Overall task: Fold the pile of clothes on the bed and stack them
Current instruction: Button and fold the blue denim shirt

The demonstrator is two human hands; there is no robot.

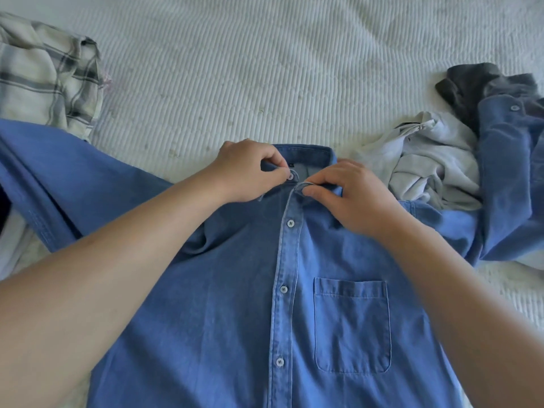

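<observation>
Barely started, denim shirt (250, 304) not folded yet
Left hand (247, 169) and right hand (347, 195) pinch its collar (312, 156); crumpled clothes (435, 160) wait

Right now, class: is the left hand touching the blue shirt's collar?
Touching. The head view shows the left hand pinching the blue shirt at its collar, beside the top button.

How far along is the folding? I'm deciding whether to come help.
Early. No folded stack shows. The blue shirt lies flat, placket buttoned; left hand and right hand pinch its collar. The plaid shirt, grey garment and dark garment remain crumpled.
</observation>
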